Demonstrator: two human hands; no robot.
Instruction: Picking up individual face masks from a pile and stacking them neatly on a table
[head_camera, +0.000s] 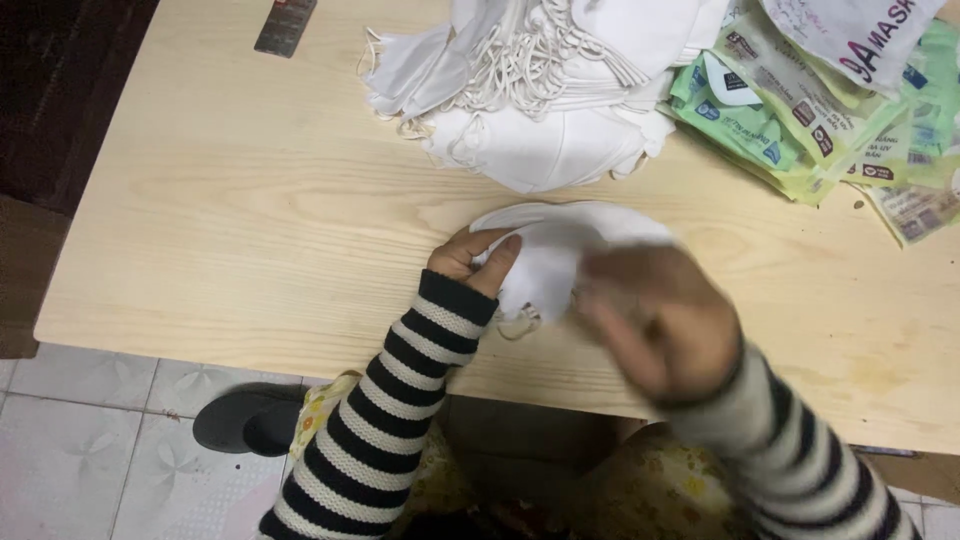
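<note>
A white folded face mask (560, 245) lies on the pale wooden table (250, 220) near its front edge. My left hand (478, 260) grips the mask's left end, thumb on top. My right hand (650, 315) is blurred with motion over the mask's right part and seems to pinch or press it; its exact hold is unclear. An elastic loop shows under the mask, between the hands. Both arms wear black-and-white striped sleeves.
A heap of white masks with ear loops (540, 80) sits at the table's far middle. Green and white printed packets (830, 100) are stacked at the far right. A dark flat strip (285, 25) lies at the far left. A dark slipper (250, 420) rests on the tiled floor.
</note>
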